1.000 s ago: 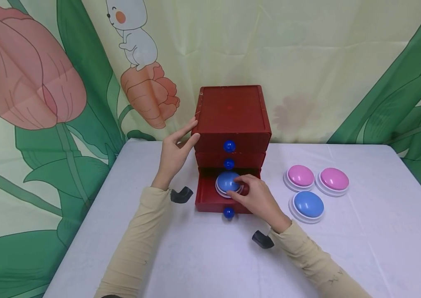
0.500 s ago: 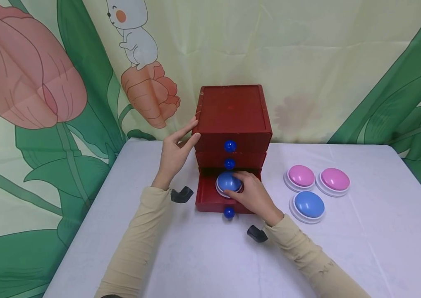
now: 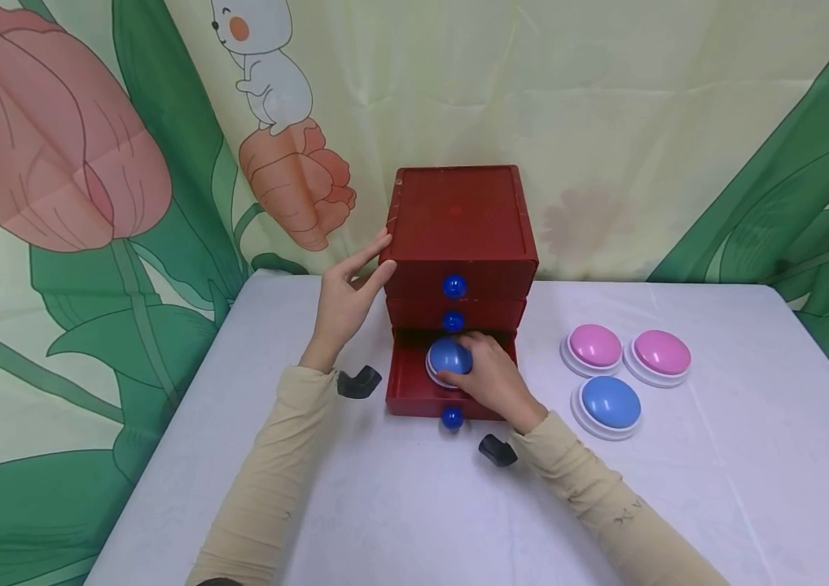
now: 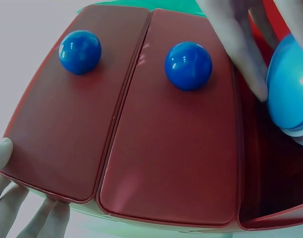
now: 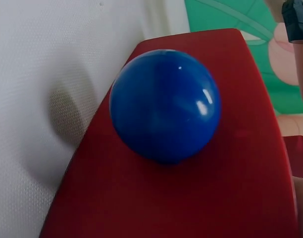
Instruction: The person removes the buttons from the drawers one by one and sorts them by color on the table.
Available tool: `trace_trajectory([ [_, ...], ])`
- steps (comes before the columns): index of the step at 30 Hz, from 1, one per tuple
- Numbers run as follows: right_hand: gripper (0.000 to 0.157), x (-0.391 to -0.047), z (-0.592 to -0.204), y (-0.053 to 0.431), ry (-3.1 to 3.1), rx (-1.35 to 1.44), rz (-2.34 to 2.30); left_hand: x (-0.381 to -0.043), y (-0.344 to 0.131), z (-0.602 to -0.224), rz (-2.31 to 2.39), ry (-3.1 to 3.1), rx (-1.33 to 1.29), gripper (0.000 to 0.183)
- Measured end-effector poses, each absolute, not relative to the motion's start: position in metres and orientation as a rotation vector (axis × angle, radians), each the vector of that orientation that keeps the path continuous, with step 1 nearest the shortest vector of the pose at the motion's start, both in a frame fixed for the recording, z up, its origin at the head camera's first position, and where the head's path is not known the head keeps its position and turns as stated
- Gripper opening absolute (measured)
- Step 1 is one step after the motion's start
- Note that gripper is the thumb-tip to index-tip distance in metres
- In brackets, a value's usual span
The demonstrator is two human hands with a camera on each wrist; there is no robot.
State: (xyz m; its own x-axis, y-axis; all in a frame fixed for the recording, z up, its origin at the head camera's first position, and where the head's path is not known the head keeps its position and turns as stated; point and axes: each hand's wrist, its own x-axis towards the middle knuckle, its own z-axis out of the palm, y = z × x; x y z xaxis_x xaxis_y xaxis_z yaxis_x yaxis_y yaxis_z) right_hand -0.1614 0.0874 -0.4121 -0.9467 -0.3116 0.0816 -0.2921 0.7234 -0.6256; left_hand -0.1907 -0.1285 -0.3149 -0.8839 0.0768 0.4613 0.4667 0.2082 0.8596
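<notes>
A small red drawer cabinet [image 3: 458, 213] with blue ball knobs stands at the table's back. Its bottom drawer [image 3: 409, 391] is pulled out, and a blue dome button [image 3: 447, 356] on a white base sits inside. My right hand [image 3: 497, 376] grips that button from the right, thumb at the front and fingers at the far side. Fingertips and button also show in the left wrist view, while in the right wrist view the drawer's knob [image 5: 165, 106] hides the grip. With fingers extended, my left hand [image 3: 341, 308] rests against the cabinet's left side, thumb at its front edge.
Right of the cabinet, two pink dome buttons [image 3: 595, 346] and another blue dome button [image 3: 610, 402] stand on the white tablecloth [image 3: 400, 496]. A printed curtain [image 3: 605, 122] hangs right behind the table. The upper drawers are closed.
My right hand has moved slightly left and inward, its fingers closing further round the blue dome button in the drawer. The left hand stays on the cabinet.
</notes>
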Motion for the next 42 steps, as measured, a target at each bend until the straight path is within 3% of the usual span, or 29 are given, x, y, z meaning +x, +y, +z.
trace_trajectory([
  [42,0.059,-0.157,-0.4134,0.0918,3.033,-0.577,-1.083,-0.1904,-0.1282,-0.315,-1.684,-2.177,-0.517,0.042],
])
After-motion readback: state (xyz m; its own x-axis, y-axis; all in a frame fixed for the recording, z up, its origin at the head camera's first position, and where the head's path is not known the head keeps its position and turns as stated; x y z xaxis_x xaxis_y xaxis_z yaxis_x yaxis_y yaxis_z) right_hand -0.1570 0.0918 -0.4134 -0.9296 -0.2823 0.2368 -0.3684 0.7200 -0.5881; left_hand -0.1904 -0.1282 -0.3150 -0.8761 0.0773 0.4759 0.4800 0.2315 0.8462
